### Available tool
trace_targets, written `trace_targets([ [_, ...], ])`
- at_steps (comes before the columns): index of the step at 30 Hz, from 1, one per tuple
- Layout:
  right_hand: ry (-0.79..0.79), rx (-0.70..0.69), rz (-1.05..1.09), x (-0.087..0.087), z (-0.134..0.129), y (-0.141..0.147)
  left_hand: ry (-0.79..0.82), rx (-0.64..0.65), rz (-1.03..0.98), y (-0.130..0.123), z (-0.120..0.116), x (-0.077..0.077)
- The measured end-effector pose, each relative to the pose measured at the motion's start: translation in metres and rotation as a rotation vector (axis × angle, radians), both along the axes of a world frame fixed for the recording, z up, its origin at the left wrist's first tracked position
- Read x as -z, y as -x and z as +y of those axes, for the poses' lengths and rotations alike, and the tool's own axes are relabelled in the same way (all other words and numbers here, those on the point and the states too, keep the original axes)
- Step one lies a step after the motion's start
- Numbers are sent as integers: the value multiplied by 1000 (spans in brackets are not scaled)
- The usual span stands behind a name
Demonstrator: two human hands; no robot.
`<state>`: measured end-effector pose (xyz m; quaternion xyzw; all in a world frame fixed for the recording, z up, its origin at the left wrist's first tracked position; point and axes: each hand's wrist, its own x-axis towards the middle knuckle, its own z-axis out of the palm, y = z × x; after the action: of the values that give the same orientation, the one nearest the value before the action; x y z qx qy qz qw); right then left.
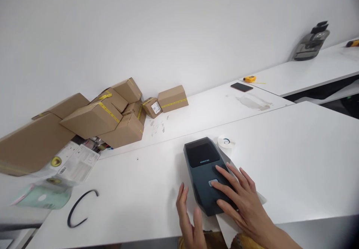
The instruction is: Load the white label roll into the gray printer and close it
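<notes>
A dark label printer (200, 181) with a black window at its far end lies on the white table (126, 196). My right hand (242, 198) rests over its near right part, fingers spread, with a fingertip on the light grey button (213, 182). My left hand (189, 219) is beside the printer's near left edge, fingers apart and nothing in them. Just beyond the printer's far right corner sits a roll of white labels (224, 141). White paper (226, 228) shows below the printer's near end, partly hidden by my right hand.
Brown cardboard boxes (92, 118) are piled at the back left. Nearer are plastic-wrapped packets (42, 196) and a black curved band (73, 211). A phone (241, 87), a yellow tape measure (249, 79) and a dark clear bottle (311, 43) stand or lie at the back right.
</notes>
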<state>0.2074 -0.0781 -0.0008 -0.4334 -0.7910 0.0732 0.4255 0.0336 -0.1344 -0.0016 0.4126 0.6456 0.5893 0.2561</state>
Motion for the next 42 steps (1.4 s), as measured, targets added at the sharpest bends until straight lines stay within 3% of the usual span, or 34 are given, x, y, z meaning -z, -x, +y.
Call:
trace_targets([
  [5,352,-20,385,8,-17,0,65,130,-93,-17,5,-2],
  [9,419,-12,550,4,-15,1,5,116,-141,-17,8,-10],
  [12,285,-60,467,-22,9,0,-99,94,-170,-10,27,-26],
  [17,-111,-48,195,-88,85,8,-248,14,-172,11,90,-55],
  [21,-33,86,198,-131,146,28,-31,82,-25,19,131,-50],
  [25,126,188,145,-154,192,45,84,167,112,15,138,-28],
  [29,150,193,130,-156,214,50,101,183,142,12,132,-9],
  [33,112,135,115,-152,211,44,-7,194,105,14,133,3],
  [36,85,73,108,-151,200,32,-2,190,131,13,133,3],
  [40,-205,67,284,-141,170,13,126,190,208,11,132,-5],
  [42,-258,-6,286,-127,151,9,149,196,225,11,132,-8],
])
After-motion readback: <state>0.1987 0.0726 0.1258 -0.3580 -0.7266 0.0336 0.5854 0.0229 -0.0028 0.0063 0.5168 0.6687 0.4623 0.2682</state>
